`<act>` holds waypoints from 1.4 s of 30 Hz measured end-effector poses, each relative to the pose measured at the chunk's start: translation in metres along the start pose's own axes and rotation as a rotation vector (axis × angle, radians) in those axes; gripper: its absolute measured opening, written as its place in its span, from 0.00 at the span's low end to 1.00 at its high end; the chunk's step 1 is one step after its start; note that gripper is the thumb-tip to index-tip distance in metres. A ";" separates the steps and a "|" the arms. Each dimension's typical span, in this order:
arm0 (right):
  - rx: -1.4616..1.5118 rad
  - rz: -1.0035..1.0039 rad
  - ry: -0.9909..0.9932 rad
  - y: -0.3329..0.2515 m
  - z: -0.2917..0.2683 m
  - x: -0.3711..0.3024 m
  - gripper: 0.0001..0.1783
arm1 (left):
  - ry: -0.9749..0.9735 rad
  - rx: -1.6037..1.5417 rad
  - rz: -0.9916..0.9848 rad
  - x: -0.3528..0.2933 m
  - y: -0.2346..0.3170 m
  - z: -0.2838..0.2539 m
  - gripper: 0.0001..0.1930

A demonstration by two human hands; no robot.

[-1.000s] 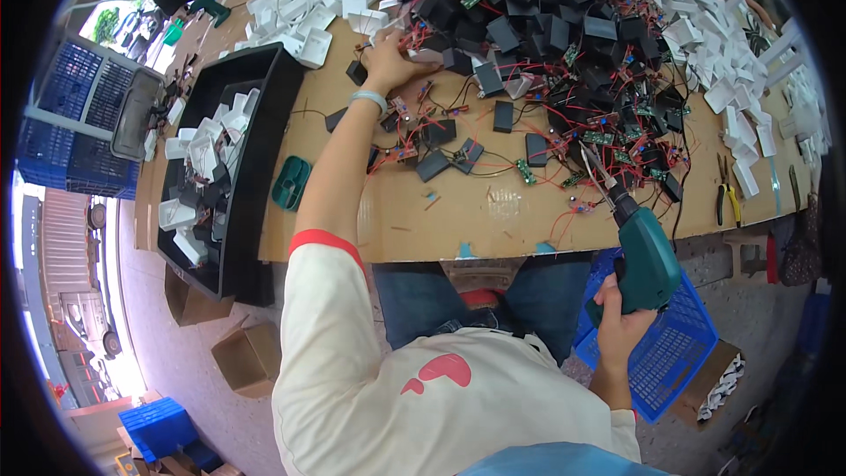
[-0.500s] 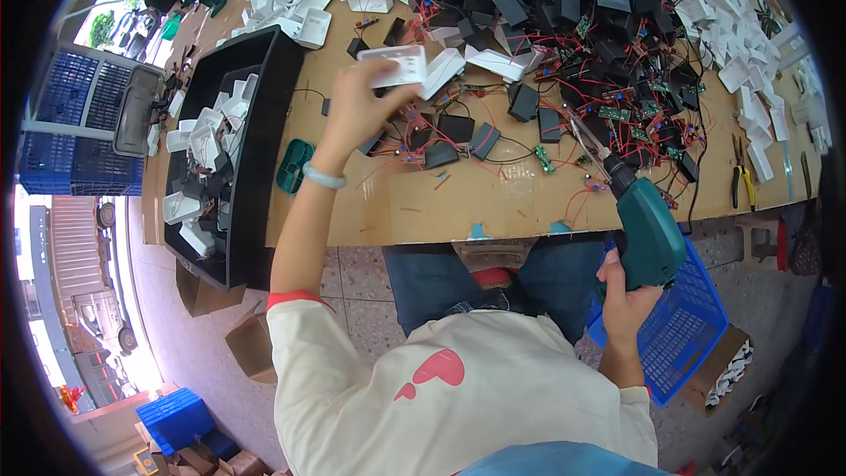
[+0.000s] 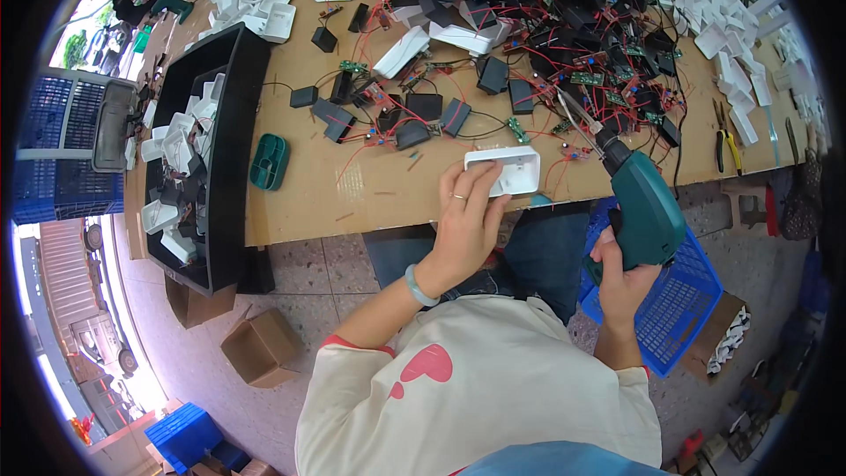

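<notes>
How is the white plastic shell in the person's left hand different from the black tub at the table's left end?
The white shell is small, shallow and looks empty; the black tub is large, deep and holds many white and black parts. The left hand grips the shell at the table's front edge; nothing touches the tub. Both are open-topped and rectangular.
</notes>
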State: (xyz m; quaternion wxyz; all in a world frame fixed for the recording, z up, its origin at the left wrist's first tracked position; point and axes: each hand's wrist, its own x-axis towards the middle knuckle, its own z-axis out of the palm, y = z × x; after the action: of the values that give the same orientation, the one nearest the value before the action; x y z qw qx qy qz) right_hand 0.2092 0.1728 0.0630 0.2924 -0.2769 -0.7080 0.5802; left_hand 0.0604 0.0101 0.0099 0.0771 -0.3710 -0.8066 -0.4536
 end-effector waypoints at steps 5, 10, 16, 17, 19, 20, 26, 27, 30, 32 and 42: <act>0.013 0.017 -0.025 0.000 -0.001 -0.003 0.13 | 0.024 0.265 0.068 0.009 -0.025 0.001 0.17; 0.033 -0.004 -0.038 0.001 0.004 -0.003 0.13 | -0.031 0.464 0.118 0.004 -0.013 -0.014 0.16; 0.050 0.005 0.001 -0.002 0.003 -0.002 0.08 | 0.167 0.249 0.046 0.011 -0.005 -0.067 0.14; 0.115 0.006 0.062 -0.004 0.007 -0.002 0.02 | 0.254 0.190 -0.024 0.014 -0.011 -0.074 0.14; 0.114 0.012 0.059 -0.008 0.010 -0.001 0.02 | 0.345 0.082 -0.081 0.016 -0.028 -0.087 0.12; 0.110 0.016 0.062 -0.009 0.011 -0.001 0.03 | 0.433 -0.033 -0.134 0.015 -0.036 -0.092 0.10; 0.037 -0.027 -0.047 0.001 0.011 -0.001 0.14 | 0.588 -0.423 -0.514 -0.031 -0.057 -0.098 0.15; 0.038 -0.024 -0.050 0.004 0.012 0.000 0.14 | 0.602 -0.404 -0.554 -0.033 -0.056 -0.096 0.18; 0.013 -0.051 -0.044 0.013 0.019 0.005 0.14 | 0.521 -0.434 -0.591 -0.017 -0.062 -0.080 0.24; 0.026 -0.076 -0.022 0.011 0.030 0.011 0.13 | 0.458 -0.549 -0.557 -0.001 -0.073 -0.074 0.27; 0.092 -0.092 0.005 0.004 0.027 0.009 0.15 | 0.829 -0.470 -0.297 0.044 -0.061 -0.077 0.26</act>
State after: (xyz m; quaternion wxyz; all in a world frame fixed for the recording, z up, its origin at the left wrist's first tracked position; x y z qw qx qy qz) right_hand 0.1835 0.1618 0.0552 0.3330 -0.2317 -0.6920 0.5972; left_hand -0.0281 -0.0461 0.0333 0.2403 -0.0482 -0.6283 -0.7384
